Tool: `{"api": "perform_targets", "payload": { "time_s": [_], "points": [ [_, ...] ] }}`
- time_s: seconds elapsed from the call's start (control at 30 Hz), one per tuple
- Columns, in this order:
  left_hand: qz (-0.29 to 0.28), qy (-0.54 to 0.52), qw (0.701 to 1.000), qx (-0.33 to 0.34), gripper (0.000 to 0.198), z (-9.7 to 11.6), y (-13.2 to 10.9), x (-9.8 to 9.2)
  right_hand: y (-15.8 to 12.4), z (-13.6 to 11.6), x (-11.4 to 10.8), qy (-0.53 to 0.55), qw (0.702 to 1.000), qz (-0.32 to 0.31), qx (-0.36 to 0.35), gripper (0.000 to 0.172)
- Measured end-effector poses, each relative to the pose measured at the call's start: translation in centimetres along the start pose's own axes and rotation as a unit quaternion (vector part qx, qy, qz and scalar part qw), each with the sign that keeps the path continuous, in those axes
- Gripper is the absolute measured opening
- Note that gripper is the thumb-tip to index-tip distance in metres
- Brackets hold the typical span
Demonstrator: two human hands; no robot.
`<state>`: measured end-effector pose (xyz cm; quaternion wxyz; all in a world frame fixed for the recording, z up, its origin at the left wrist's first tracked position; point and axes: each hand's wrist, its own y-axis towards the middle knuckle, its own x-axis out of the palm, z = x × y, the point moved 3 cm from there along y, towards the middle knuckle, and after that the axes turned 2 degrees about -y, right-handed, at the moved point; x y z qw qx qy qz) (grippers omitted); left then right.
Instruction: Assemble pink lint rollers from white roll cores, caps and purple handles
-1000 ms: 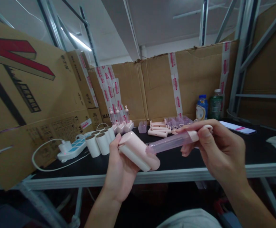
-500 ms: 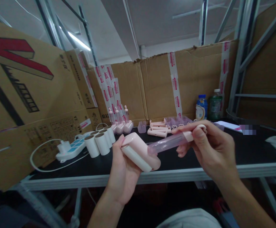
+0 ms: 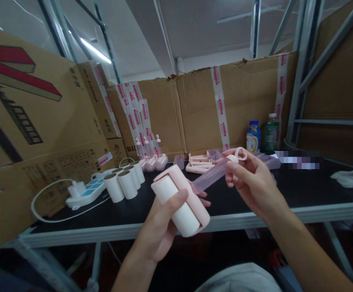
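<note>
My left hand [image 3: 161,227] is wrapped round a pink roller head [image 3: 191,198], its thumb lying on the white roll [image 3: 176,202] set in it. From the head a translucent purple tube handle [image 3: 211,176] slants up to the right. At its far end my right hand [image 3: 252,174] pinches the pale pink cap with a loop [image 3: 237,156]. Several white rolls [image 3: 128,183] stand upright on the black table at the left. Behind them are finished-looking pink rollers [image 3: 156,162] with their handles upright. Pink frame parts [image 3: 199,164] lie behind the held roller.
A white power strip [image 3: 87,194] with a looping cable lies at the left. A blue bottle [image 3: 253,137] and a green bottle [image 3: 270,133] stand at the back right, with a white cloth [image 3: 351,179] farther right. Cardboard walls [image 3: 194,109] enclose the table [image 3: 310,186].
The roller head has turned so its white roll faces me more, and my left thumb now lies across it. My right hand has shifted left, and the handle slants more steeply.
</note>
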<state>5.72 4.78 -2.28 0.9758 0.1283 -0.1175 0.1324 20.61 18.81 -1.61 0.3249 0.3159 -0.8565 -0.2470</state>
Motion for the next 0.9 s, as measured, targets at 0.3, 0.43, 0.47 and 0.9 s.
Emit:
{"api": "perform_targets", "payload": {
  "time_s": [0.3,0.43,0.47,0.9],
  "points": [
    [-0.022,-0.052,0.998,0.001,0.036,-0.6,-0.1,0.9,-1.2,0.1,1.7,0.016,0.994,-0.108,0.001,0.021],
    [-0.024,-0.063,0.998,-0.009,0.037,-0.4,-0.5,1.0,-1.6,0.2,2.0,-0.024,0.991,-0.118,-0.054,0.019],
    [-0.024,-0.069,0.997,-0.013,0.037,-0.3,-0.6,1.0,-1.7,0.3,2.1,-0.026,0.992,-0.113,-0.059,0.019],
    [0.03,-0.011,0.999,0.03,0.029,0.1,-0.3,0.4,-2.1,0.4,3.3,-0.007,0.998,-0.06,-0.014,0.017]
  ]
}}
